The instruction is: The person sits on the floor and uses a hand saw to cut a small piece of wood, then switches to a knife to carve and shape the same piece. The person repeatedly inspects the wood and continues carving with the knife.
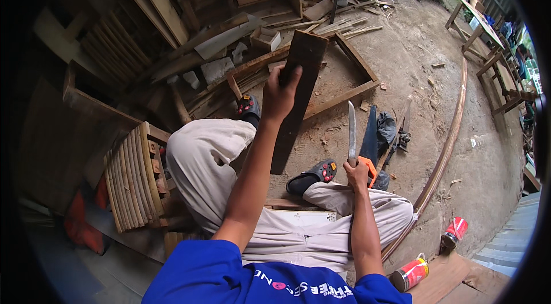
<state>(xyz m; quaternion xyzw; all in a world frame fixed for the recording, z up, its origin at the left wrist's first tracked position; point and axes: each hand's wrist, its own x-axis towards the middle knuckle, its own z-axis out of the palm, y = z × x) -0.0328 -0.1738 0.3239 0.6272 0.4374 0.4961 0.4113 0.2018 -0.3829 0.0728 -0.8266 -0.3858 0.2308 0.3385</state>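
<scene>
My left hand [279, 96] is closed round the edge of a long dark wooden board [303, 77], raised at a slant in front of my left knee. Its thumb lies across the board's face. In my right hand [357, 174] is the handle of a long knife [352, 129], its blade pointing up and away from me, apart from the board. A handsaw [370, 137] with an orange handle lies on the ground just right of the knife, beside a crumpled dark plastic bag [386, 127].
An open wooden frame [343, 100] lies on the ground ahead, with scrap wood [338, 27] behind it. At left stands a slatted wooden piece [135, 175]. A long pole [445, 160] runs along the right, near two red cans [412, 273]. A wooden bench [482, 23] stands far right.
</scene>
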